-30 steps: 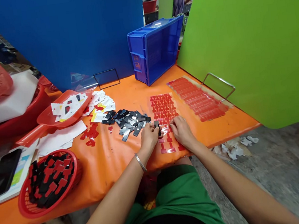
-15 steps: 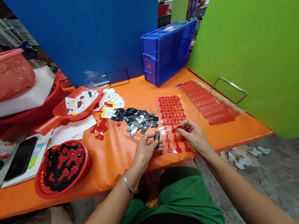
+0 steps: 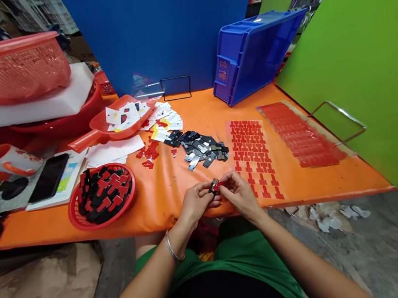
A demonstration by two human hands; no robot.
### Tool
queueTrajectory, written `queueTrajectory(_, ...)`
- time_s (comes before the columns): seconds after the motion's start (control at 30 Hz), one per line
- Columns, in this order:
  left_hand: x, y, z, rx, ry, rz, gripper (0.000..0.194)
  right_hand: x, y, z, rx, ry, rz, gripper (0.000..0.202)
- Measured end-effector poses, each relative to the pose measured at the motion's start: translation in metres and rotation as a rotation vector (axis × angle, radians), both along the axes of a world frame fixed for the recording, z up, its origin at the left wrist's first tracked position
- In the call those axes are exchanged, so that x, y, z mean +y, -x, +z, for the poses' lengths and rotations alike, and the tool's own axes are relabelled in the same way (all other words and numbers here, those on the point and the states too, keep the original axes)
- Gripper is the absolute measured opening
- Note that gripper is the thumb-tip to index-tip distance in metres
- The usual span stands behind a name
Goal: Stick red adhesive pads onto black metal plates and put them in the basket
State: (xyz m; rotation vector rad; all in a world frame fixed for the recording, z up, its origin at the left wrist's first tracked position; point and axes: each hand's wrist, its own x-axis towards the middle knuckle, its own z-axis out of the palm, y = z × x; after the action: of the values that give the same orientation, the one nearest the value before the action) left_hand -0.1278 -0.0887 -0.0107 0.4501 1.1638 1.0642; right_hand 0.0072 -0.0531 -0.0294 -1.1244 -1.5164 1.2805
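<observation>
a small black piece [image 3: 211,190], with a red piece [image 3: 216,185] against or just over it, is above the near edge of the orange table [image 3: 161,193]. good placement likely means squaring edges before pressing lightly. the left hand's [image 3: 195,202] thumb and fingers pinch the black piece between them; the right hand's [image 3: 241,196] fingertips pinch the red piece. red cutouts [image 3: 265,191] lie just beside, rightward.
</observation>
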Motion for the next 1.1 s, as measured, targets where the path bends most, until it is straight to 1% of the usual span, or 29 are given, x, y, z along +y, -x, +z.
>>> queueTrajectory(0.3, 0.000, 0.001, -0.001, 0.002, -0.008, -0.019, 0.021, -0.002, 0.002, -0.010, -0.012, 0.010, 0.022, 0.015)
queueTrajectory(0.47, 0.000, 0.001, -0.001, 0.003, -0.005, -0.019, 0.022, -0.001, 0.003, -0.011, 0.021, 0.013, 0.016, 0.014)
queueTrajectory(0.87, 0.000, 0.001, 0.002, 0.000, 0.006, -0.026, 0.020, 0.000, 0.002, -0.014, -0.036, -0.003, -0.001, 0.015)
queueTrajectory(1.1, 0.000, 0.000, 0.003, 0.015, 0.002, -0.021, 0.018, 0.000, 0.002, -0.016, -0.035, -0.014, -0.004, 0.013)
